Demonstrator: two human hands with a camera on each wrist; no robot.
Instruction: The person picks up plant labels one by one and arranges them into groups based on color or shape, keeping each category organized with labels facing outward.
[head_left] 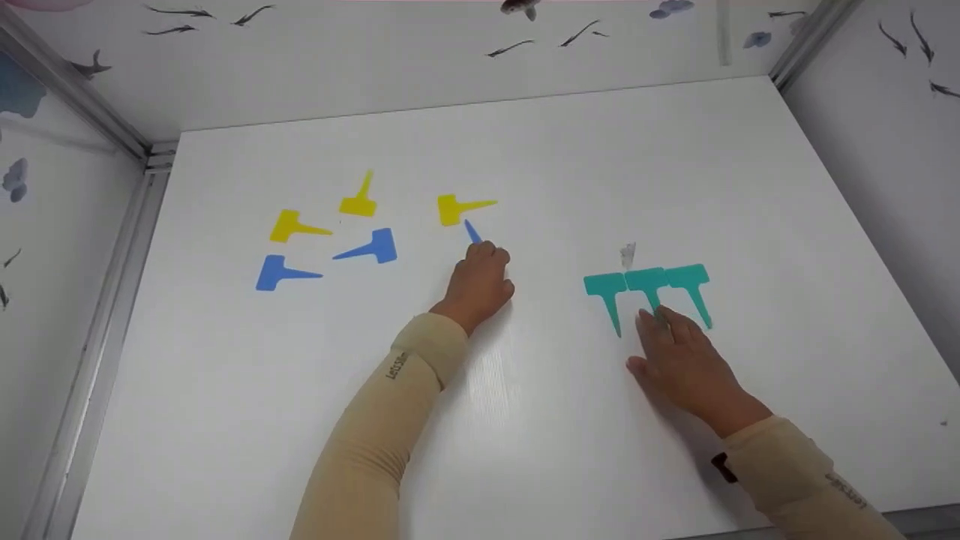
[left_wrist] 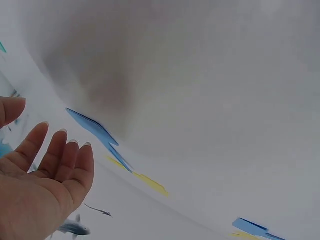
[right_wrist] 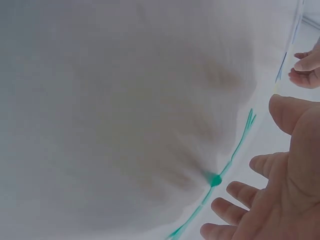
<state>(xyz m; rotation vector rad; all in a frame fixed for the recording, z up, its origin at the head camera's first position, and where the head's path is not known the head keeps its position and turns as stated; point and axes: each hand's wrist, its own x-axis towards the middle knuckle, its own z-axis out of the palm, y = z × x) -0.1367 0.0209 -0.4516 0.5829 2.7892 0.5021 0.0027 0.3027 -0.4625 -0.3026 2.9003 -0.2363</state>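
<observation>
My left hand (head_left: 480, 283) hangs over a blue T-shaped tag (head_left: 472, 232), hiding all but its pointed stem. In the left wrist view the fingers of that hand (left_wrist: 55, 180) are loosely bent, thumb apart, beside the blue tag (left_wrist: 95, 130), with nothing held. Three green tags (head_left: 604, 284) lie side by side in a row, heads up and stems toward me. Over the stem of the middle green tag (head_left: 646, 280) are the spread fingertips of my right hand (head_left: 686, 367); whether they touch it I cannot tell. The right wrist view shows this hand (right_wrist: 280, 175) with fingers extended.
On the white table (head_left: 525, 465), two yellow tags (head_left: 285, 226) (head_left: 358, 205) and two blue tags (head_left: 271, 273) (head_left: 384, 245) lie at the left. Another yellow tag (head_left: 449, 210) is just beyond my left hand. A small greyish mark (head_left: 628, 255) sits above the green row. Patterned walls enclose the table.
</observation>
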